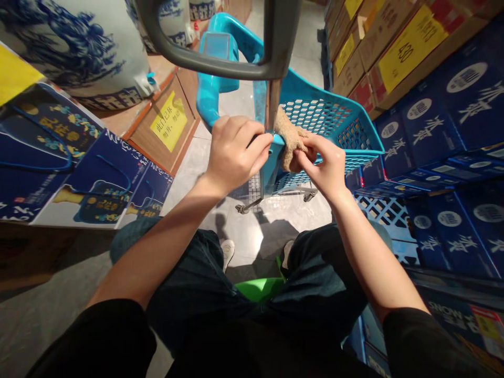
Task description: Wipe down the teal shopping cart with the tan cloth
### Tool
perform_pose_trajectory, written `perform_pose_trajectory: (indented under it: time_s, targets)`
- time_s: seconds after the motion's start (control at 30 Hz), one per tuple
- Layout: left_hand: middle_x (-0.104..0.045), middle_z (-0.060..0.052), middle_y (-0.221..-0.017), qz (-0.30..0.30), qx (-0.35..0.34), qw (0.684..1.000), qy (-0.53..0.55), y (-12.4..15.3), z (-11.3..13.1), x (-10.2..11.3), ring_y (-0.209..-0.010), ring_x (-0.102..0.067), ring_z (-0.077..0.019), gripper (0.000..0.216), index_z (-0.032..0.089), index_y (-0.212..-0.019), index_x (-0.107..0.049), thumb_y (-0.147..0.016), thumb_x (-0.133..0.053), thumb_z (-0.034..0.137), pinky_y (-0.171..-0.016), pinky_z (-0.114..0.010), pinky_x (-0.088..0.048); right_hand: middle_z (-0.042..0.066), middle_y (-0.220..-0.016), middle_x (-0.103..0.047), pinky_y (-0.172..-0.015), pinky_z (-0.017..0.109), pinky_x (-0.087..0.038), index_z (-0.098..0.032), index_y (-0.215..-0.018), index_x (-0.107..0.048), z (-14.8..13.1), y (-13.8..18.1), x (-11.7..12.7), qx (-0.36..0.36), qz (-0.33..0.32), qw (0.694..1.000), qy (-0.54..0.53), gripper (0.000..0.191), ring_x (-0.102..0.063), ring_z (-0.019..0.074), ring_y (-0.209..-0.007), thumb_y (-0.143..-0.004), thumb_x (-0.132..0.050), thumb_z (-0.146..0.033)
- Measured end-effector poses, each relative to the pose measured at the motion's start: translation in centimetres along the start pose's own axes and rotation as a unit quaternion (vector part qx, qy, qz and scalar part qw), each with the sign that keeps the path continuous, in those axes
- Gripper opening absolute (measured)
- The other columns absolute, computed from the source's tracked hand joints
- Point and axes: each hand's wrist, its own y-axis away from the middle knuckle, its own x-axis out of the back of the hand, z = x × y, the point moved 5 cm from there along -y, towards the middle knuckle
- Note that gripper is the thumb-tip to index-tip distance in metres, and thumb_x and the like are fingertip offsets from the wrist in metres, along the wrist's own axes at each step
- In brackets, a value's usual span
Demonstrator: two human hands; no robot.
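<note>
A turquoise plastic shopping basket (334,123) on wheels stands on the floor in front of my knees. Its grey pull handle (220,65) rises on a metal post (271,105) towards the camera. My left hand (234,152) is closed around the near rim of the basket, at the foot of the post. My right hand (325,165) pinches a tan, fuzzy cloth (289,139) and presses it against the basket's near rim, just right of the post.
Blue gift boxes (98,178) line a low shelf at left, under a blue-and-white ceramic jar (82,47). Stacked blue cartons (452,136) and brown boxes with yellow price tags (409,47) stand at right. A green stool (260,289) shows between my legs.
</note>
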Motion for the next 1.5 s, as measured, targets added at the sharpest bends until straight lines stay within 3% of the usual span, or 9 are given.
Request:
perform_pose_trajectory:
  time_s: [0.1, 0.2, 0.4, 0.5, 0.73, 0.83, 1.03, 1.3, 1.5]
  targets:
    - [-0.080, -0.009, -0.124, -0.006, -0.036, 0.999, 0.015, 0.7, -1.3, 0.0, -0.127, -0.077, -0.0387, 0.027, 0.036, -0.133, -0.078, -0.110, -0.066, 0.028, -0.114, -0.071, -0.058, 0.015, -0.119, -0.088, -0.107, 0.053, -0.070, -0.026, -0.114, -0.081, 2.0, 0.0, 0.8, -0.027, -0.002, 1.000, 0.014, 0.019, -0.084, 0.0369, -0.115, -0.099, -0.070, -0.029]
    - [-0.083, -0.008, -0.121, 0.052, -0.100, 0.993, -0.023, 1.1, -1.0, 0.3, -0.121, -0.078, -0.0363, 0.026, 0.034, -0.131, -0.078, -0.109, -0.068, 0.027, -0.109, -0.067, -0.063, 0.013, -0.111, -0.086, -0.102, 0.050, -0.070, -0.025, -0.110, -0.078, 2.8, 0.3, 0.8, -0.047, 0.002, 0.999, 0.017, 0.016, -0.083, 0.0341, -0.107, -0.098, -0.068, -0.028]
    - [-0.086, -0.006, -0.111, 0.156, -0.122, 0.978, -0.059, 0.7, 1.9, 0.8, -0.107, -0.082, -0.0314, 0.019, 0.030, -0.120, -0.077, -0.109, -0.065, 0.020, -0.093, -0.057, -0.065, 0.014, -0.139, -0.085, -0.123, 0.060, -0.063, -0.029, -0.129, -0.080, -1.1, 0.5, -0.3, 0.012, 0.023, 0.999, -0.042, 0.029, -0.078, 0.0389, -0.138, -0.104, -0.068, -0.035]
    - [-0.086, -0.007, -0.111, 0.109, -0.086, 0.988, -0.074, 0.5, 1.9, 0.8, -0.108, -0.081, -0.0319, 0.018, 0.032, -0.115, -0.080, -0.110, -0.064, 0.024, -0.095, -0.058, -0.065, 0.014, -0.139, -0.085, -0.126, 0.062, -0.061, -0.031, -0.133, -0.081, -2.2, 0.3, -0.3, 0.041, 0.024, 0.998, -0.039, 0.030, -0.077, 0.0387, -0.142, -0.106, -0.065, -0.035]
    - [-0.084, -0.008, -0.109, 0.066, -0.088, 0.990, -0.085, 0.8, 1.3, 0.6, -0.108, -0.077, -0.0313, 0.024, 0.032, -0.113, -0.081, -0.112, -0.058, 0.029, -0.095, -0.057, -0.064, 0.012, -0.108, -0.086, -0.105, 0.054, -0.070, -0.027, -0.112, -0.080, 1.0, 0.0, 0.8, -0.026, 0.042, 0.999, 0.022, 0.019, -0.081, 0.0353, -0.109, -0.102, -0.066, -0.033]
    - [-0.082, -0.008, -0.113, 0.036, -0.041, 0.998, -0.043, 0.7, 1.1, -0.1, -0.113, -0.074, -0.0330, 0.022, 0.036, -0.117, -0.081, -0.110, -0.061, 0.028, -0.102, -0.061, -0.061, 0.013, -0.114, -0.086, -0.108, 0.055, -0.070, -0.027, -0.121, -0.081, 0.5, 0.1, 0.6, -0.030, 0.046, 0.998, 0.004, 0.026, -0.081, 0.0353, -0.113, -0.106, -0.063, -0.036]
    - [-0.080, -0.008, -0.126, -0.008, -0.022, 0.999, 0.022, 0.5, 1.5, -0.9, -0.125, -0.071, -0.0343, 0.020, 0.035, -0.120, -0.079, -0.111, -0.063, 0.028, -0.112, -0.062, -0.056, 0.014, -0.148, -0.081, -0.125, 0.061, -0.064, -0.033, -0.148, -0.081, -2.4, 0.2, 0.2, 0.044, 0.014, 0.998, -0.032, 0.040, -0.074, 0.0376, -0.146, -0.113, -0.064, -0.043]
    - [-0.081, -0.008, -0.120, -0.005, -0.048, 0.999, 0.011, 0.4, 1.6, -0.7, -0.123, -0.072, -0.0345, 0.022, 0.035, -0.111, -0.081, -0.109, -0.060, 0.027, -0.109, -0.062, -0.059, 0.013, -0.119, -0.083, -0.110, 0.058, -0.067, -0.028, -0.116, -0.085, 1.7, -0.2, 2.2, -0.006, 0.026, 0.999, -0.018, 0.024, -0.079, 0.0360, -0.118, -0.107, -0.067, -0.040]
    - [-0.083, -0.007, -0.124, -0.010, -0.054, 0.998, 0.037, 0.4, 2.2, -1.0, -0.127, -0.071, -0.0350, 0.021, 0.034, -0.115, -0.083, -0.106, -0.067, 0.023, -0.112, -0.063, -0.056, 0.013, -0.123, -0.078, -0.111, 0.060, -0.066, -0.030, -0.120, -0.083, -0.4, 0.1, 2.0, 0.011, 0.035, 0.998, -0.048, 0.021, -0.075, 0.0356, -0.122, -0.105, -0.070, -0.035]
